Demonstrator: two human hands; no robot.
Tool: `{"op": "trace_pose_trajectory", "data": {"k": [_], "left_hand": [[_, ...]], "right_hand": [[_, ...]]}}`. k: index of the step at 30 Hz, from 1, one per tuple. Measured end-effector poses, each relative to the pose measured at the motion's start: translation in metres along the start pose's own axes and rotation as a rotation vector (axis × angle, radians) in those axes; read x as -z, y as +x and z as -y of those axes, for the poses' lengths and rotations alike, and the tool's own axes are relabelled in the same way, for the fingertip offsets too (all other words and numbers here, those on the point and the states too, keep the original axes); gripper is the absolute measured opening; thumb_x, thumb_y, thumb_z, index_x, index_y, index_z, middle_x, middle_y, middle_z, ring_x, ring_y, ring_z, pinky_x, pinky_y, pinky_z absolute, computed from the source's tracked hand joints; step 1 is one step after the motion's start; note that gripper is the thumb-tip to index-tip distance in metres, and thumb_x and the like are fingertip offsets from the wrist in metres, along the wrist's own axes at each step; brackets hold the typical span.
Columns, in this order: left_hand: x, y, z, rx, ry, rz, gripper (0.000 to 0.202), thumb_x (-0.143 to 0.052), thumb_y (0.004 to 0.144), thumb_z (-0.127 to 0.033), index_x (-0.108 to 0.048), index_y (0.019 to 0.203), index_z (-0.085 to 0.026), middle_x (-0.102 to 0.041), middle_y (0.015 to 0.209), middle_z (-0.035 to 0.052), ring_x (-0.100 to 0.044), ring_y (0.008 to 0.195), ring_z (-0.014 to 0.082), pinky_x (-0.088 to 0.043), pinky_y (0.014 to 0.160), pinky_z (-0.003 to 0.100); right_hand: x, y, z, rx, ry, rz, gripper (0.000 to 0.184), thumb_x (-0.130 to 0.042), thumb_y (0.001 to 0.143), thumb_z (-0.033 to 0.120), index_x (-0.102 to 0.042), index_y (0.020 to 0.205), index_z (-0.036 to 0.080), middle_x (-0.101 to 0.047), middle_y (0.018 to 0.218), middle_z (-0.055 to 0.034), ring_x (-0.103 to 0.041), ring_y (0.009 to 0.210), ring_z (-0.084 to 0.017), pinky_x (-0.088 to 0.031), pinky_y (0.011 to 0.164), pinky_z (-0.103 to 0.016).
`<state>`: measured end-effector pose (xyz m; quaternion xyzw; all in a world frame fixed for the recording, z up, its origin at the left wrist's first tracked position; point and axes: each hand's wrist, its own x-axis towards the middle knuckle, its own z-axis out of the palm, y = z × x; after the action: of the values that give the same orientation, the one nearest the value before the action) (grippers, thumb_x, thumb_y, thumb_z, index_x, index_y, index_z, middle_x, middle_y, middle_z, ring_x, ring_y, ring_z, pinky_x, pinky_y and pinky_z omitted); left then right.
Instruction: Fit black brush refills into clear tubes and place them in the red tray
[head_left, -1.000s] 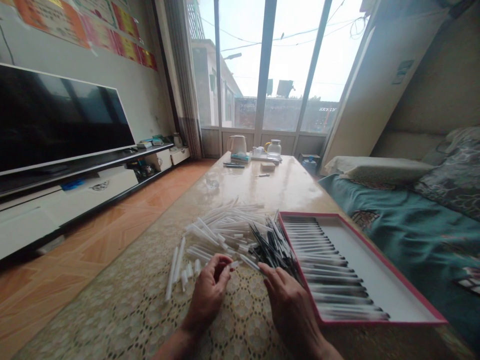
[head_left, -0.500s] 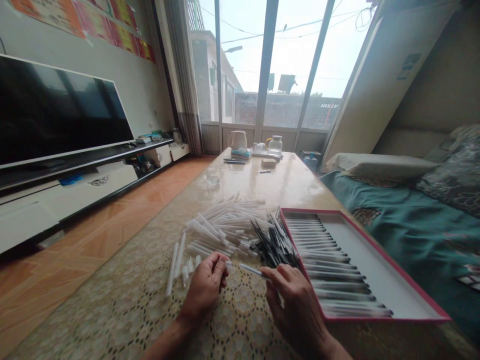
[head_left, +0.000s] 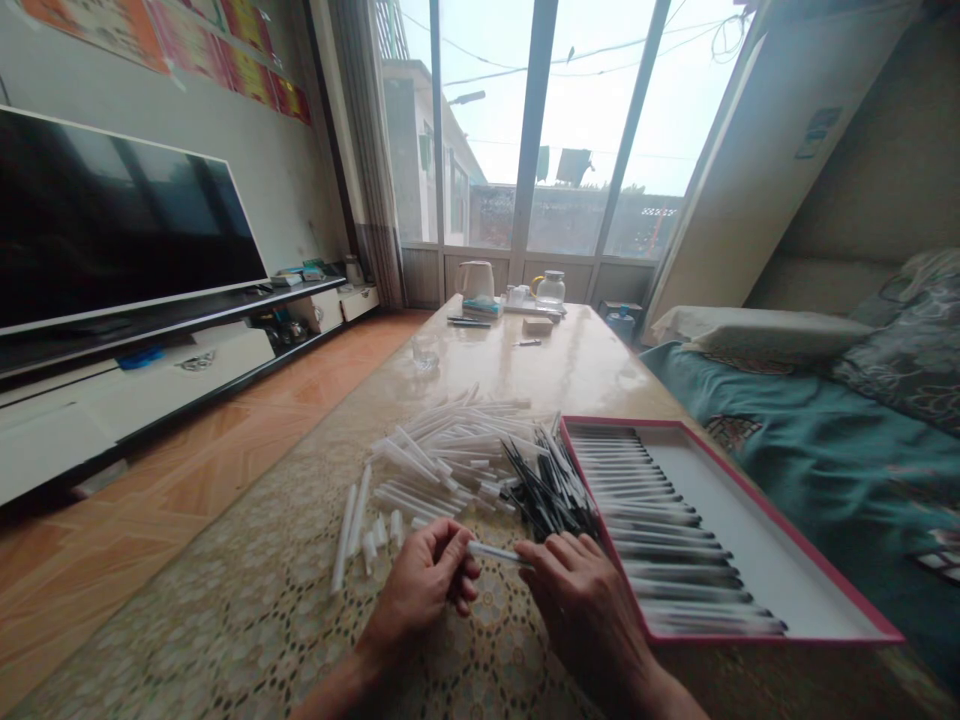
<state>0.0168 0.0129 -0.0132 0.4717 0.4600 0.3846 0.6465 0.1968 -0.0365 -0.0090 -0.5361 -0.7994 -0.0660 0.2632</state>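
Tube (head_left: 495, 552), white plastic, spans your hands: left hand (head_left: 416, 590) pinches it in narrowed fingers; right hand (head_left: 589, 620) touches its other end, grip unclear. Loose tubes (head_left: 442, 470), black refills (head_left: 547, 497) and red-rimmed tray (head_left: 720, 530) lie just ahead on the surface (head_left: 570, 370).

Our left hand (head_left: 424, 585) has closed around the left end of the white plastic tube (head_left: 495, 552), where its fingers were curled apart from it earlier. Our right hand (head_left: 585, 610) keeps its fingertips on the other end, so the tube now bridges both hands, lying lower and flatter than before. The hands have drawn closer together, and the glass doors (head_left: 534, 120) sit slightly higher in our view
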Motion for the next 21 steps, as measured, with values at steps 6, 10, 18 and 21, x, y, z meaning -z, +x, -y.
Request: {"op": "trace_pose_trajectory", "data": {"k": [6, 10, 18, 21], "left_hand": [[-0.003, -0.002, 0.003, -0.003, -0.095, 0.056, 0.037, -0.069, 0.063, -0.047, -0.054, 0.076, -0.016, -0.060, 0.056, -0.0030, -0.054, 0.044, 0.0094, -0.042, 0.043, 0.022], [-0.005, -0.003, 0.005, -0.026, -0.095, 0.069, 0.037, -0.070, 0.063, -0.047, -0.055, 0.078, -0.016, -0.059, 0.056, -0.0038, -0.053, 0.044, 0.0093, -0.041, 0.043, 0.022], [-0.008, -0.008, 0.005, -0.141, -0.037, 0.088, 0.024, -0.067, 0.072, -0.037, -0.059, 0.079, -0.015, -0.059, 0.055, -0.0023, -0.050, 0.044, 0.0081, -0.039, 0.043, 0.020], [-0.011, -0.011, 0.003, -0.166, -0.015, 0.086, 0.022, -0.066, 0.073, -0.034, -0.060, 0.079, -0.014, -0.058, 0.055, -0.0022, -0.050, 0.045, 0.0083, -0.039, 0.044, 0.021]], "right_hand": [[0.000, 0.000, -0.006, 0.061, -0.173, -0.035, 0.016, -0.046, 0.091, 0.020, -0.060, 0.099, 0.022, -0.059, 0.072, -0.0011, -0.050, 0.067, -0.017, -0.028, 0.066, -0.031], [0.000, -0.001, -0.007, 0.092, -0.175, -0.038, 0.019, -0.043, 0.092, 0.018, -0.059, 0.101, 0.022, -0.058, 0.072, -0.0010, -0.049, 0.066, -0.017, -0.028, 0.064, -0.030], [0.001, -0.001, -0.011, -0.004, -0.037, 0.081, 0.014, -0.051, 0.087, 0.017, -0.060, 0.088, 0.027, -0.059, 0.069, 0.0027, -0.053, 0.064, -0.016, -0.027, 0.063, -0.029], [0.001, -0.003, -0.015, -0.053, 0.087, 0.147, 0.014, -0.050, 0.088, 0.019, -0.061, 0.088, 0.028, -0.063, 0.071, 0.0039, -0.057, 0.063, -0.014, -0.030, 0.062, -0.026]]}}
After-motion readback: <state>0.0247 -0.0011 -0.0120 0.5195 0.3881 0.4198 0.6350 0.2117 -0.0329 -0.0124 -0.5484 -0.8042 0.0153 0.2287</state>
